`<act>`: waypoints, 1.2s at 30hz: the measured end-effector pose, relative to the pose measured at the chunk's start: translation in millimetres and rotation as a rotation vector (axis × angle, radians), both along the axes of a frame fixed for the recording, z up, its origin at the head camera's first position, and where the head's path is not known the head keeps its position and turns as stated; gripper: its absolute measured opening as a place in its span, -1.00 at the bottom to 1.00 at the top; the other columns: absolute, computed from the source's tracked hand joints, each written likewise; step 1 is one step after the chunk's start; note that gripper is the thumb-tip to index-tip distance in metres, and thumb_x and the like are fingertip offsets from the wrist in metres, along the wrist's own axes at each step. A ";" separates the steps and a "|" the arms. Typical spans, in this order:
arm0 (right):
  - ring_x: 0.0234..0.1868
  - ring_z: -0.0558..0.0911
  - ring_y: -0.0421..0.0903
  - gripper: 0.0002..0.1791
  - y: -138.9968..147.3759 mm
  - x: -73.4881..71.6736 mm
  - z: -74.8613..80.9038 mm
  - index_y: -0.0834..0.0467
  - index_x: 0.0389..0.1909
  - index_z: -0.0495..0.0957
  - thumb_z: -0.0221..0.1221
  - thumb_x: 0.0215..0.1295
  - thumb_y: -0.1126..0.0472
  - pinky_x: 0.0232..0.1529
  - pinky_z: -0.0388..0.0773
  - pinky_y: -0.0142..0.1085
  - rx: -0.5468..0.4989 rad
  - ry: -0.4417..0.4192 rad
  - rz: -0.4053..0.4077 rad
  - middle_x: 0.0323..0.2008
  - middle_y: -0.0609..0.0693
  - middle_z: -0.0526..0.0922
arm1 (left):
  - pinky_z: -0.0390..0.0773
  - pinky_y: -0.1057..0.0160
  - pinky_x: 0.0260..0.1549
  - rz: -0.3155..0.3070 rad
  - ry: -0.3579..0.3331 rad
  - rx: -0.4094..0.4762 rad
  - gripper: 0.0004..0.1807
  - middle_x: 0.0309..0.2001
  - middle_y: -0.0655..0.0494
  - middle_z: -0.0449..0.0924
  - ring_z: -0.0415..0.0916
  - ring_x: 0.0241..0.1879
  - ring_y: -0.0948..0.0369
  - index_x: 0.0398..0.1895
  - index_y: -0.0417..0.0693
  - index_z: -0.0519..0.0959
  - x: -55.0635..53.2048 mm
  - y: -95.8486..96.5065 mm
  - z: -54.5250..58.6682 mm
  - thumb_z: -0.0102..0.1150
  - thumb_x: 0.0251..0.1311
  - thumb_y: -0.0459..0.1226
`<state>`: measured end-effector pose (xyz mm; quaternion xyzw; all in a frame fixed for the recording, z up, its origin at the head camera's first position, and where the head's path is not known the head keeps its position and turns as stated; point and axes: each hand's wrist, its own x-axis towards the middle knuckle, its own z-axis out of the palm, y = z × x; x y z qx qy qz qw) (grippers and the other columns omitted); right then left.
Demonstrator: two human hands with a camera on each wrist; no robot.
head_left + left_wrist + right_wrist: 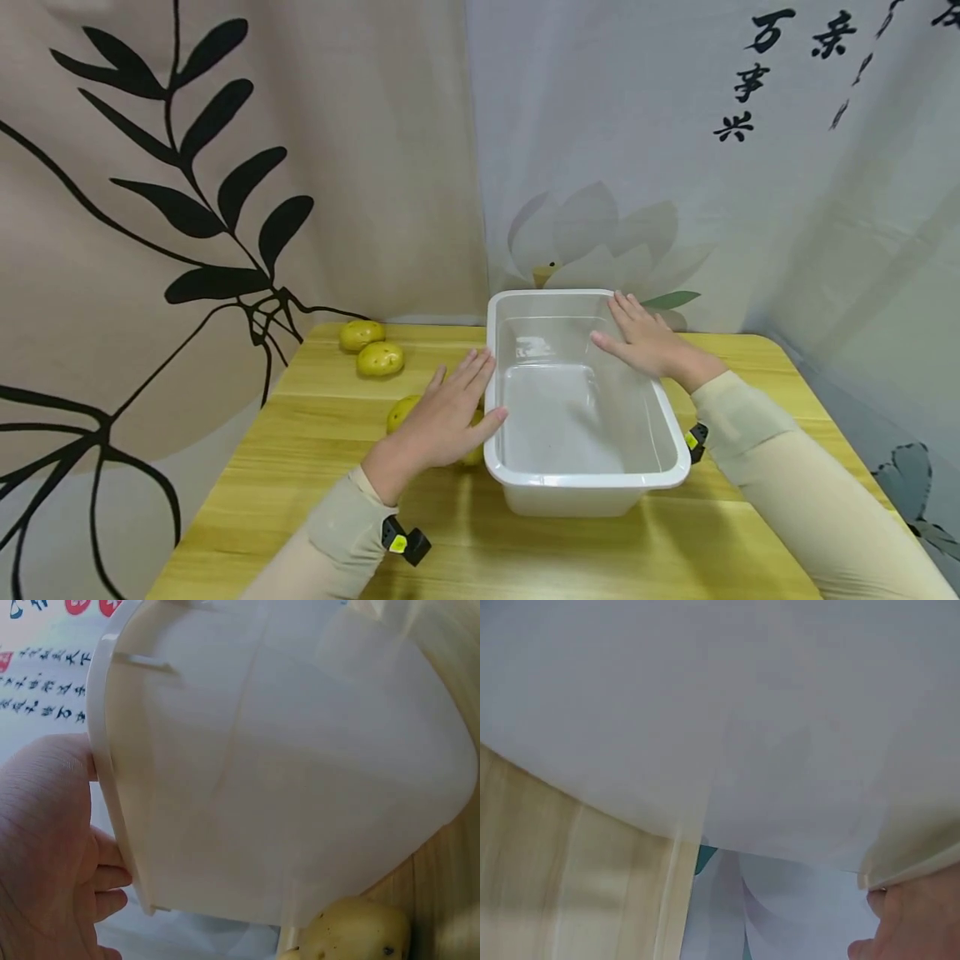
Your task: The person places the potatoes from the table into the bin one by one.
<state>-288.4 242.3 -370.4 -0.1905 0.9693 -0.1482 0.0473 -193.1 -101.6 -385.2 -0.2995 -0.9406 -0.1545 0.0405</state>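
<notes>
A white plastic tub (588, 481), with nothing inside, is at the middle of the wooden table. My left hand (438, 421) lies along its left rim, fingers straight and thumb touching the edge. On the opposite side, my right hand (648, 342) rests flat over the right rim near the far corner, fingers extended. In the left wrist view the tub's outer wall (262, 787) fills most of the picture, with a potato (356, 930) below it. The right wrist view shows the tub's other side (705, 712) and part of the right hand (919, 919).
Two potatoes lie at the table's back left, one farther back (362, 334) and one nearer (380, 359). Another potato (402, 412) is partly hidden behind the left hand, and a further one (472, 456) shows beside the tub. A printed curtain (390, 167) hangs behind the table (300, 483).
</notes>
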 end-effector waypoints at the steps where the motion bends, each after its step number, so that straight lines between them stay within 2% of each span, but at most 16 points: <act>1: 0.49 -0.36 0.12 0.01 -0.7 -1.5 -0.6 0.26 0.50 -0.28 -0.29 0.37 -0.41 0.34 -0.26 0.28 0.015 0.005 0.001 0.51 0.17 -0.35 | -0.11 -0.20 0.35 0.004 -0.002 0.002 -0.10 0.53 0.06 -0.21 -0.29 0.50 0.14 0.52 -0.10 -0.08 0.2 -0.4 0.2 -0.49 0.34 0.32; 8: 0.49 -0.33 0.16 0.03 -11.3 -5.0 2.9 0.25 0.51 -0.26 -0.28 0.35 -0.44 0.34 -0.22 0.27 0.103 0.043 0.004 0.51 0.19 -0.33 | -0.11 -0.22 0.34 0.019 -0.007 0.054 -0.15 0.53 0.05 -0.20 -0.30 0.49 0.14 0.52 -0.10 -0.07 0.1 -5.9 -2.2 -0.30 0.38 0.24; 13: 0.49 -0.31 0.18 0.02 -10.6 -3.1 3.6 0.25 0.51 -0.27 -0.28 0.36 -0.43 0.33 -0.21 0.28 0.120 0.030 -0.008 0.51 0.20 -0.33 | -0.10 -0.20 0.35 0.033 -0.024 0.083 -0.15 0.53 0.12 -0.21 -0.34 0.49 0.18 0.53 -0.05 -0.06 1.4 -7.3 -6.2 -0.39 0.37 0.29; 15: 0.49 -0.32 0.19 0.02 -8.2 -3.2 2.9 0.25 0.50 -0.28 -0.29 0.35 -0.44 0.33 -0.22 0.29 0.127 0.032 -0.008 0.51 0.21 -0.35 | -0.10 -0.16 0.36 0.042 -0.031 0.102 -0.15 0.52 0.12 -0.18 -0.28 0.49 0.14 0.52 -0.04 -0.04 2.1 -9.4 -7.1 -0.40 0.36 0.30; 20: 0.48 -0.34 0.18 0.03 -4.9 -3.1 5.0 0.25 0.51 -0.28 -0.31 0.34 -0.45 0.32 -0.23 0.30 0.130 0.044 -0.002 0.51 0.21 -0.36 | 0.01 -0.05 0.36 0.086 -0.011 0.139 -0.17 0.47 0.00 0.05 -0.02 0.45 0.03 0.49 -0.08 0.09 0.6 -23.1 -12.3 -0.28 0.36 0.27; 24: 0.48 -0.32 0.21 0.01 -3.9 -1.8 5.7 0.26 0.50 -0.27 -0.29 0.37 -0.42 0.32 -0.22 0.30 0.123 0.043 0.001 0.50 0.23 -0.35 | 0.14 -0.01 0.32 0.127 -0.008 0.117 -0.18 0.42 -0.04 0.17 0.11 0.39 0.01 0.47 -0.07 0.14 -2.0 -33.5 -22.1 -0.14 0.32 0.24; 29: 0.48 -0.32 0.22 -0.01 -4.6 0.1 4.8 0.25 0.51 -0.25 -0.28 0.38 -0.41 0.32 -0.21 0.31 0.109 0.035 0.002 0.50 0.24 -0.34 | 0.24 -0.07 0.26 0.154 -0.035 0.107 -0.21 0.37 -0.10 0.24 0.19 0.35 -0.03 0.45 -0.04 0.20 -4.0 -39.6 -39.8 0.07 0.27 0.16; 36: 0.48 -0.31 0.21 0.01 -4.6 1.1 1.6 0.25 0.51 -0.25 -0.28 0.36 -0.43 0.32 -0.21 0.30 0.109 0.028 0.004 0.50 0.22 -0.34 | 0.30 -0.09 0.21 0.171 -0.106 0.133 -0.19 0.35 -0.12 0.26 0.23 0.31 -0.07 0.44 -0.02 0.22 -5.6 -40.2 -63.2 0.15 0.21 0.15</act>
